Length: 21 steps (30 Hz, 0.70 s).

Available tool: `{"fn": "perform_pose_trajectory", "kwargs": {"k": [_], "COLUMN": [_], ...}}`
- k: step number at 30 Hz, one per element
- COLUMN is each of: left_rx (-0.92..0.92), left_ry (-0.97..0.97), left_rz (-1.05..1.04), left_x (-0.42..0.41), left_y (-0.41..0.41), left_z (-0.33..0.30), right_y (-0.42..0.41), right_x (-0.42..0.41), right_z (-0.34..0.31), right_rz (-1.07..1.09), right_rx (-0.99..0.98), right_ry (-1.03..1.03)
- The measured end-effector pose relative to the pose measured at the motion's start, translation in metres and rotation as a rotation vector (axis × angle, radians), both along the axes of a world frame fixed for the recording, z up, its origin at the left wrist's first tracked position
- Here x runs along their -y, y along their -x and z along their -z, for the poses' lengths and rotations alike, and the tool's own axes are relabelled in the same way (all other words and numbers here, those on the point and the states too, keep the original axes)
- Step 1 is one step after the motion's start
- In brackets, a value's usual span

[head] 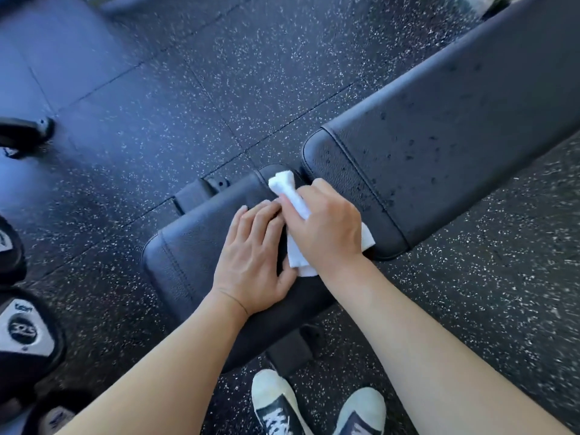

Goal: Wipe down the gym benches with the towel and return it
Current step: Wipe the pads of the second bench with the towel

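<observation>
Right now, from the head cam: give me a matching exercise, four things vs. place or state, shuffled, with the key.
Things:
1. towel
2. left hand
3. long bench pad
4. sneakers

Place or state:
A. speckled with wet droplets
B. on the rubber floor, bottom of the view
C. gripped in the right hand
D. fingers straight, resting flat on the seat pad

Pairs: 1-C, 2-D, 3-A, 4-B

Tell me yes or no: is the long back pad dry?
No: dark droplets speckle the back pad beyond the towel that the right hand grips.
</observation>
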<state>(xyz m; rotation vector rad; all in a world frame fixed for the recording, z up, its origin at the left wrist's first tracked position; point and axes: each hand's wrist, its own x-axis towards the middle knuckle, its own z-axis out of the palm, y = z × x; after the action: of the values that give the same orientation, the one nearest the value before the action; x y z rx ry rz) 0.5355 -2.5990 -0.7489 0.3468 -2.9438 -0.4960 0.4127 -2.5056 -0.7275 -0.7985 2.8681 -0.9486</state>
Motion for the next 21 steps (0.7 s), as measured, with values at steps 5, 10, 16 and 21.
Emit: {"fn": "perform_pose_trajectory", "kwargs": {"k": [5, 10, 16, 21], "left_rx": [0.0, -0.001, 0.061, 0.116], "left_ry": [-0.015, -0.018, -0.01, -0.021], "left_rz": [-0.003, 0.007, 0.012, -0.062], "left_x": [0.0, 0.002, 0.001, -0.006], "left_y": [0.001, -0.001, -0.001, -0.001], "left_z": [-0.004, -0.004, -0.008, -0.016], "right_y": [-0.021, -0.032, -0.012, 0.026], "right_x": [-0.042, -0.075, -0.069, -0.067], "right_z": [-0.006, -0.011, -0.035, -0.058], "right_rz": [-0.042, -0.09, -0.121, -0.117], "right_rx": [0.017, 0.061, 0.267, 0.387], "right_ry": [-0.074, -0.14, -0.183, -0.04]}}
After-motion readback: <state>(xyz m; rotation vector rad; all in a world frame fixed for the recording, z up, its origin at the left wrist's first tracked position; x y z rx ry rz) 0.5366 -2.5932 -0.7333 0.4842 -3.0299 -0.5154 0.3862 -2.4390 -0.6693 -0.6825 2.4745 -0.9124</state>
